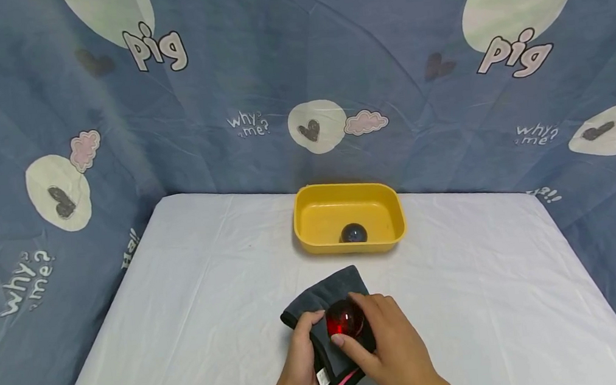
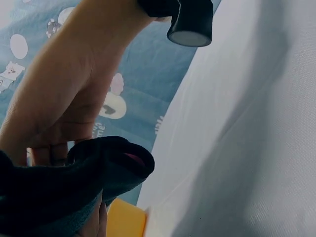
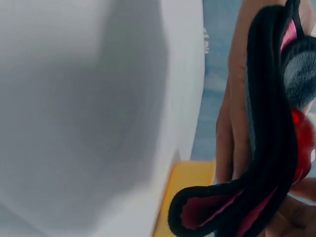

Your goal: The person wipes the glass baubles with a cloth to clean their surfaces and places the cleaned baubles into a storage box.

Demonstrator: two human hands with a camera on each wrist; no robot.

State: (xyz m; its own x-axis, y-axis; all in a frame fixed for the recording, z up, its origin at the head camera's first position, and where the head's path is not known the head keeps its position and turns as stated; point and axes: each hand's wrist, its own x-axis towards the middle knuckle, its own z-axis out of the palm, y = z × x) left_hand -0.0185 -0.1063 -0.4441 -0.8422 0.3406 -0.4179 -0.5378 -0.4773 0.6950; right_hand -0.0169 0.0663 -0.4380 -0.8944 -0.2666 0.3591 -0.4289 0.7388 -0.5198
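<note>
A clear red ball [image 1: 344, 319] sits on a dark grey cloth [image 1: 324, 290] with black edging, a pink underside and a small white tag. My right hand [image 1: 399, 351] pinches the ball between thumb and fingers. From the left and beneath, my left hand [image 1: 300, 367] holds the cloth, its thumb along the top near the ball. In the right wrist view the ball [image 3: 304, 144] shows beside the folded cloth [image 3: 270, 113], with fingers behind the cloth. The left wrist view shows the cloth [image 2: 111, 165] draped over the left hand; the ball is hidden there.
A yellow tray [image 1: 352, 248] stands at the back middle of the white-covered table [image 1: 215, 323], with a dark glassy ball [image 1: 353, 233] inside near its front wall. Blue printed fabric [image 1: 251, 50] hangs behind and at both sides.
</note>
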